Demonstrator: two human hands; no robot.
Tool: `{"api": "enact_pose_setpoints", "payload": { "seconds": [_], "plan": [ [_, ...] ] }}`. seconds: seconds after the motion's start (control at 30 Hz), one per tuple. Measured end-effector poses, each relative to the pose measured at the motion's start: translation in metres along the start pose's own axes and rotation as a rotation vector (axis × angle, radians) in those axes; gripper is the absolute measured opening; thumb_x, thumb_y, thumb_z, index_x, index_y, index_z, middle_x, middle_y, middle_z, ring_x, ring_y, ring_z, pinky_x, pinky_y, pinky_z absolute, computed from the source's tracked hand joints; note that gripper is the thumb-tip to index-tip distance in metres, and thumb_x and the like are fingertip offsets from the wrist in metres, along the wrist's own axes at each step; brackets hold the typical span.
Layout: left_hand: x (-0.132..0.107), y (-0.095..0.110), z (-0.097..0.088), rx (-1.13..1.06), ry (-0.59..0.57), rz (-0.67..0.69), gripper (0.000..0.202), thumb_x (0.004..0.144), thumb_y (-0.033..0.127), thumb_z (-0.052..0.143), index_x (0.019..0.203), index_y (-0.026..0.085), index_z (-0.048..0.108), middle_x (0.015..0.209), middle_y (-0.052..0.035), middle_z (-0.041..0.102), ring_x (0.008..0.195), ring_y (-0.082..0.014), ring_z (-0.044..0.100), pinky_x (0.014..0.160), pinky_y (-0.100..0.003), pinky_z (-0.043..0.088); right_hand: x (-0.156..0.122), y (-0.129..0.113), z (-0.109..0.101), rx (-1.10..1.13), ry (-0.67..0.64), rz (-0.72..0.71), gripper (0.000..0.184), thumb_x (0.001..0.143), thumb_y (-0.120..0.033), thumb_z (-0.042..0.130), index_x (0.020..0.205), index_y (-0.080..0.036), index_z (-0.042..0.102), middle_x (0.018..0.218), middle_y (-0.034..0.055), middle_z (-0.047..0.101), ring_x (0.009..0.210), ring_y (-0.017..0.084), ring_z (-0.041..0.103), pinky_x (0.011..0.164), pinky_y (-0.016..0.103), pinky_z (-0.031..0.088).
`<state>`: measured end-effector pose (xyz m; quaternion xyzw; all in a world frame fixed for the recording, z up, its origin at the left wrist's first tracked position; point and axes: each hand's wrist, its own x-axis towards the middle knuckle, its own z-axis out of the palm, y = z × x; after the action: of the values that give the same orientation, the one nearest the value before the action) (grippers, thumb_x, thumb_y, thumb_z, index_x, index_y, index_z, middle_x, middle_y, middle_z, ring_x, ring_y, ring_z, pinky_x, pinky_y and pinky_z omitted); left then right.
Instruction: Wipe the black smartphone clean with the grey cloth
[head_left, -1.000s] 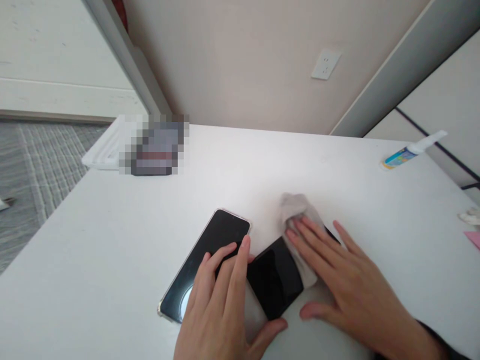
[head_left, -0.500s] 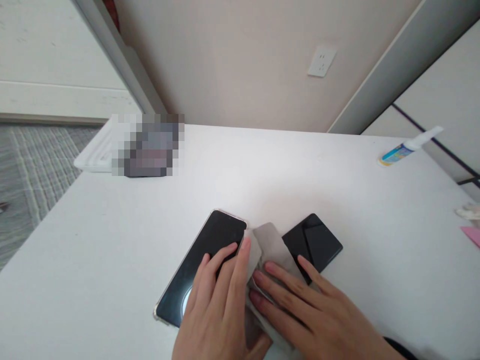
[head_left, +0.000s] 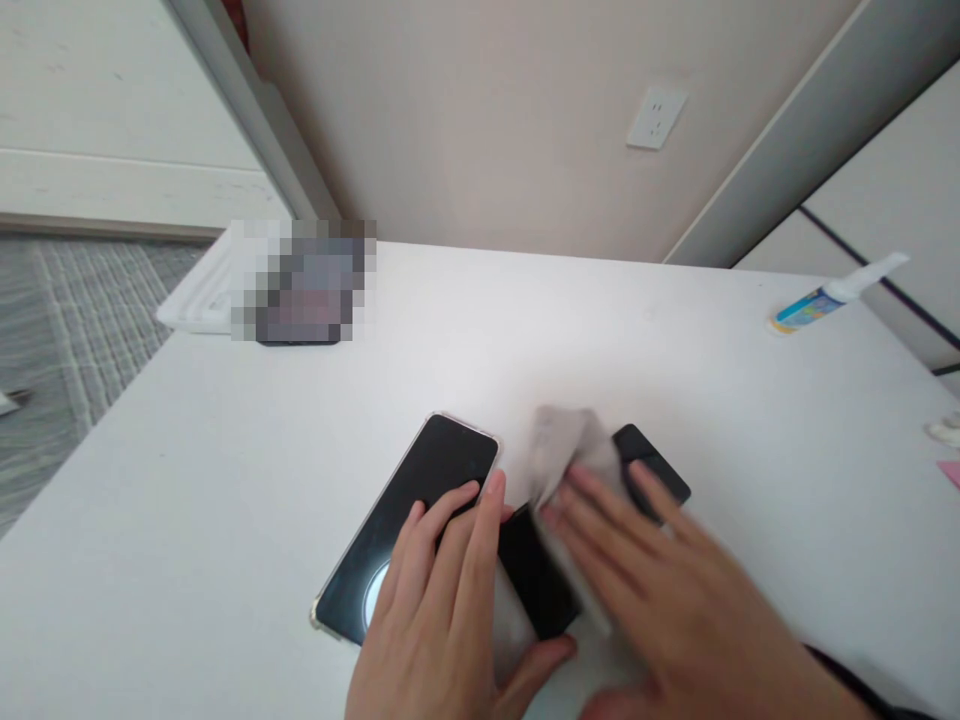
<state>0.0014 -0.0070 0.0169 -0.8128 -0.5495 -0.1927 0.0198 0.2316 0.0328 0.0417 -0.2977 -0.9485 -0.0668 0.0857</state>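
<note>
A dark, glossy flat device, by its look a phone (head_left: 536, 575), lies slantwise on the white table, partly hidden under a cloth. My left hand (head_left: 431, 620) holds its near-left end, thumb at the lower edge and a fingertip by the upper corner. Its other fingers rest over a larger phone (head_left: 420, 490) in a clear case, screen up. My right hand (head_left: 652, 580), blurred by motion, presses the crumpled grey cloth (head_left: 566, 445) onto the device with its fingers. The device's far end shows beyond the cloth.
On the white table (head_left: 247, 480), a small white-nozzled bottle (head_left: 814, 305) lies at the far right. A pixelated item (head_left: 307, 290) and a white object (head_left: 199, 295) sit at the far left edge. Something pink (head_left: 951, 472) shows at the right edge. A wall socket (head_left: 657, 117) is behind.
My right hand and the cloth have slid up and to the right along the device, uncovering its near-left end. My left hand stays almost in place. The view has shifted slightly.
</note>
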Motion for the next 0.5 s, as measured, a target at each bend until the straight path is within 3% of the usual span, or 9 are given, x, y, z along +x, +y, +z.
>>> {"api": "enact_pose_setpoints", "payload": {
  "seconds": [0.07,0.1,0.23,0.27,0.37,0.4,0.43,0.5],
  "plan": [
    [-0.001,0.001,0.000,0.006,0.003,0.003,0.084,0.089,0.027,0.054,0.163,0.003,0.022,0.138,-0.0157,0.068,0.126,-0.0336,0.059,0.101,-0.049,0.056,0.000,0.000,0.001,0.039,-0.016,-0.133,0.054,0.111,-0.055,0.040,0.150,-0.021,0.058,0.160,-0.0011,0.054,0.150,0.021,0.045,0.133,0.042,0.013],
    [-0.001,0.001,-0.001,0.000,-0.001,-0.001,0.085,0.088,0.027,0.055,0.163,0.003,0.022,0.137,-0.0153,0.068,0.126,-0.0332,0.059,0.103,-0.049,0.055,-0.001,0.002,0.001,0.042,-0.028,-0.130,0.053,0.112,-0.053,0.039,0.152,-0.023,0.055,0.161,-0.0025,0.052,0.151,0.020,0.044,0.133,0.041,0.011],
    [-0.002,0.001,-0.001,-0.037,-0.041,-0.025,0.093,0.091,0.051,0.069,0.161,0.006,0.029,0.136,-0.0134,0.069,0.133,-0.0346,0.054,0.106,-0.049,0.053,-0.009,0.013,0.002,-0.047,-0.055,0.142,0.092,0.104,-0.076,0.032,0.155,-0.002,0.047,0.161,0.0153,0.050,0.152,0.032,0.041,0.133,0.049,0.007],
    [-0.001,0.001,-0.001,-0.034,-0.045,-0.016,0.090,0.092,0.051,0.067,0.161,0.006,0.031,0.136,-0.0135,0.069,0.133,-0.0346,0.054,0.106,-0.049,0.053,-0.012,0.014,0.001,-0.046,-0.050,0.116,0.092,0.104,-0.077,0.033,0.153,-0.001,0.050,0.160,0.0158,0.052,0.152,0.033,0.041,0.133,0.050,0.007],
    [0.000,-0.001,-0.002,-0.001,-0.005,0.021,0.074,0.099,0.039,0.053,0.159,0.001,0.032,0.137,-0.0165,0.068,0.131,-0.0346,0.054,0.107,-0.051,0.051,-0.017,0.011,0.000,0.028,-0.061,-0.124,0.069,0.109,-0.067,0.035,0.152,-0.017,0.055,0.162,0.0030,0.051,0.153,0.025,0.039,0.133,0.049,0.002],
    [0.000,-0.001,-0.002,0.006,0.002,0.025,0.072,0.099,0.038,0.051,0.158,0.000,0.033,0.136,-0.0172,0.067,0.130,-0.0347,0.053,0.107,-0.051,0.050,-0.019,0.011,-0.001,0.037,-0.070,-0.142,0.065,0.110,-0.065,0.035,0.154,-0.021,0.053,0.163,0.0005,0.050,0.154,0.022,0.039,0.133,0.047,0.002],
    [0.000,0.000,-0.002,0.005,0.000,0.022,0.072,0.100,0.040,0.051,0.157,0.000,0.034,0.136,-0.0174,0.067,0.130,-0.0348,0.053,0.107,-0.051,0.050,-0.020,0.012,-0.002,0.023,-0.076,-0.099,0.065,0.110,-0.064,0.034,0.156,-0.021,0.050,0.165,0.0013,0.048,0.154,0.022,0.038,0.133,0.047,0.002],
    [0.001,0.001,-0.002,-0.008,-0.013,0.003,0.076,0.100,0.049,0.055,0.156,0.001,0.037,0.134,-0.0162,0.068,0.129,-0.0349,0.053,0.107,-0.050,0.051,-0.023,0.015,-0.003,-0.044,-0.082,0.083,0.080,0.108,-0.070,0.033,0.158,-0.010,0.046,0.164,0.0109,0.047,0.157,0.028,0.033,0.132,0.049,0.005]
  ]
}}
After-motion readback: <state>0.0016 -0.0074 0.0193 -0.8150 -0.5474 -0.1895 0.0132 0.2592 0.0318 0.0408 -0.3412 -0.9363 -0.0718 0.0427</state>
